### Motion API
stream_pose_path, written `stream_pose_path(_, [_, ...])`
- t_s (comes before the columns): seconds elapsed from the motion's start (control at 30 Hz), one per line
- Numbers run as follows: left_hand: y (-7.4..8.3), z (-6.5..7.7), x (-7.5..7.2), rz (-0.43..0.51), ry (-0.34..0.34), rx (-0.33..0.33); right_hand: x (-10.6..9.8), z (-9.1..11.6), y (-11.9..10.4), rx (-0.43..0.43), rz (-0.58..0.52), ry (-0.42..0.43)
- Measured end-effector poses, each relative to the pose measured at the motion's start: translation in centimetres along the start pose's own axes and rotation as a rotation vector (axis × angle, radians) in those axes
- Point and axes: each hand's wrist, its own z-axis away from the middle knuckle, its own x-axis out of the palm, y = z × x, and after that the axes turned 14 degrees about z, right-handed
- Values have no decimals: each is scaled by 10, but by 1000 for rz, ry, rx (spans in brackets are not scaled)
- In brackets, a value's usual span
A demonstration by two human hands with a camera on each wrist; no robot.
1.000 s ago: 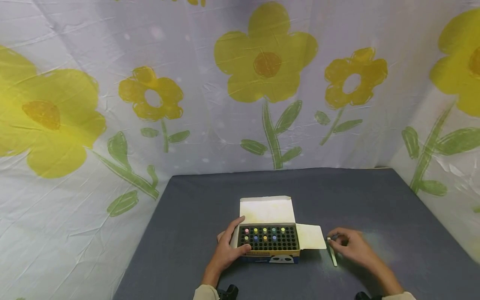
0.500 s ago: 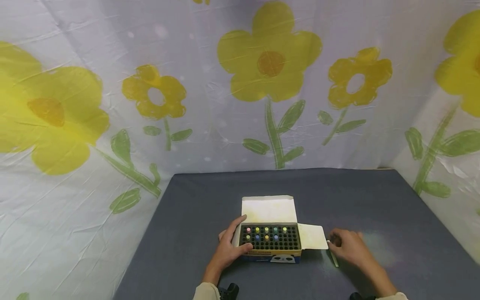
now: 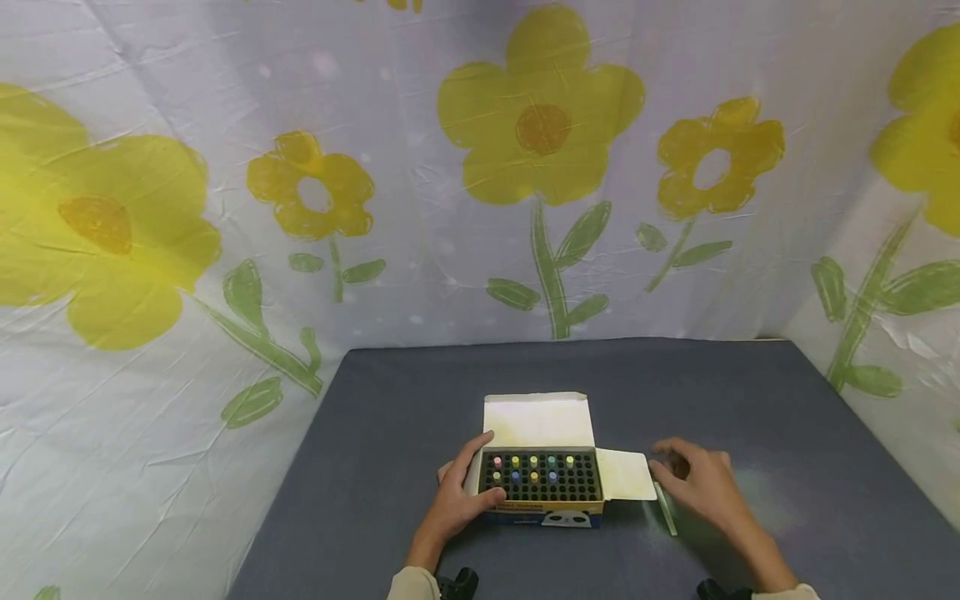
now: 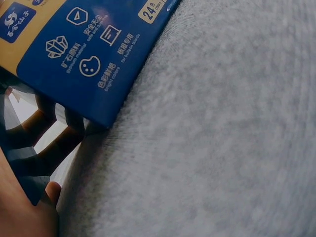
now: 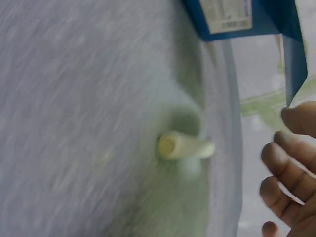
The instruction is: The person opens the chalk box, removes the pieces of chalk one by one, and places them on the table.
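Observation:
An open chalk box point(image 3: 517, 507), blue and yellow with a panda face on its front, lies on the dark table. Several coloured chalks point(image 3: 533, 477) stand in its black holed insert. My left hand point(image 3: 456, 497) grips the box's left end, thumb over the front edge; in the left wrist view its fingers are behind the blue side. A pale chalk stick point(image 3: 666, 512) lies on the table right of the box. Above its far end, my right hand point(image 3: 705, 487) has loosely bent fingers, the thumb at the edge of the right flap point(image 3: 624, 475). No chalk is in this hand.
The white lid point(image 3: 538, 419) is folded back behind the box. Dark grey cloth covers the table point(image 3: 420, 400). A white curtain point(image 3: 420, 250) printed with yellow flowers hangs behind and at both sides.
My right hand went from the chalk stick's far end up to the flap's edge, its fingers spreading. The chalk stick stays about where it was. My left hand keeps its grip on the chalk box.

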Motion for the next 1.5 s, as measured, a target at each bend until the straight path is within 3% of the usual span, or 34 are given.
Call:
stream_pose_path(0.23, [0,1,0,-1,-6,-10,-3,-6,-11,-43,-134,172])
stream_pose_path(0.5, [1,1,0,9,1,-17,-3,-13,-26,-74,-156,233])
stream_pose_path(0.73, [0,1,-1,6,1,-7,-1,-21,-51,-183,-221,206])
stream_pose_path(0.97, [3,0,0,17,-14,-6,8,-25,-73,-233,-225,133])
stream_pose_path(1.2, [2,0,-1,23,-20,-3,17,-27,-86,-233,-134,80])
stream_pose_path(1.5, [3,2,0,-5,-22,11,25,-27,-93,-212,-9,74])
